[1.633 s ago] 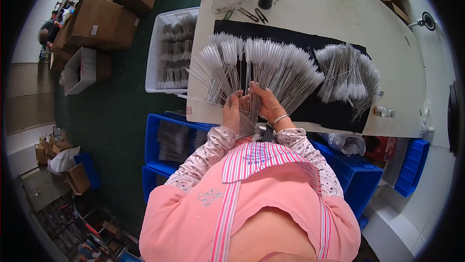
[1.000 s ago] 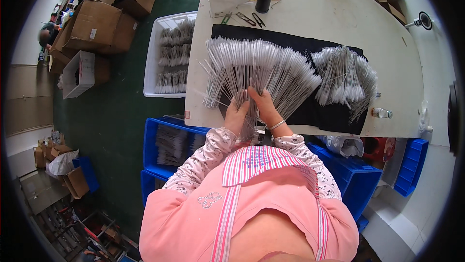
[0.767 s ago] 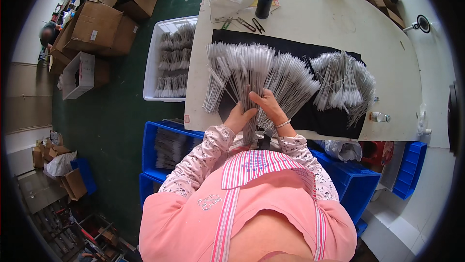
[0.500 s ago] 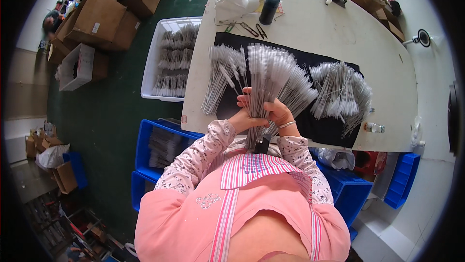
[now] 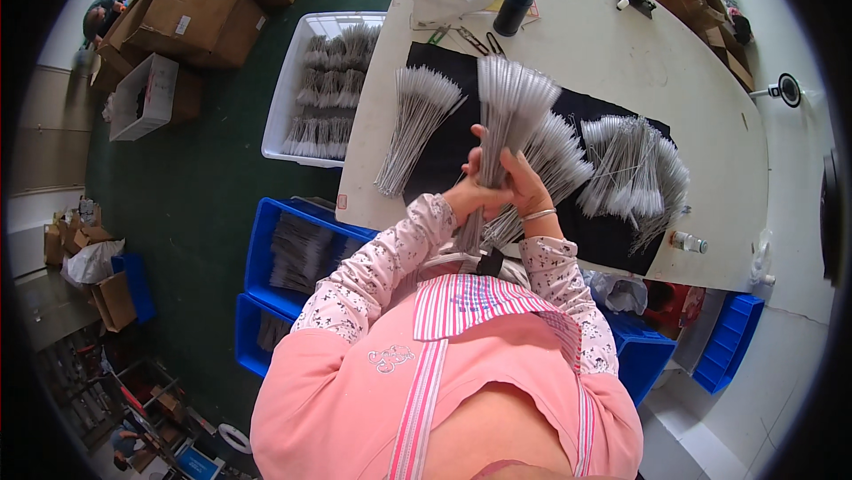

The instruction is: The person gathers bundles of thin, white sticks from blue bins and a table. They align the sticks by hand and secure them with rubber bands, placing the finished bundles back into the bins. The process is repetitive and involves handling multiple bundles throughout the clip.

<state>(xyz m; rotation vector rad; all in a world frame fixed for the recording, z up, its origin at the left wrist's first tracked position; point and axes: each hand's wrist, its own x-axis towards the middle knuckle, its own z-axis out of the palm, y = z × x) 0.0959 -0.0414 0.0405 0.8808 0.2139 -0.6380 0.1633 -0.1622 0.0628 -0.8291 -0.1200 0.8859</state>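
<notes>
A cream-topped table (image 5: 661, 50) bears a black fabric cloth (image 5: 444, 156); over the cloth, 1 bundle of grey wire brushes (image 5: 508, 121) with white bristle heads is gripped by the left hand (image 5: 470, 198), the right hand (image 5: 526, 185), partly hidden, seemingly clasping it.

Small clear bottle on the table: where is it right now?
In the head view, the small clear bottle is toward the right on the table, near the edge closest to the wearer, just right of the black cloth.
</notes>
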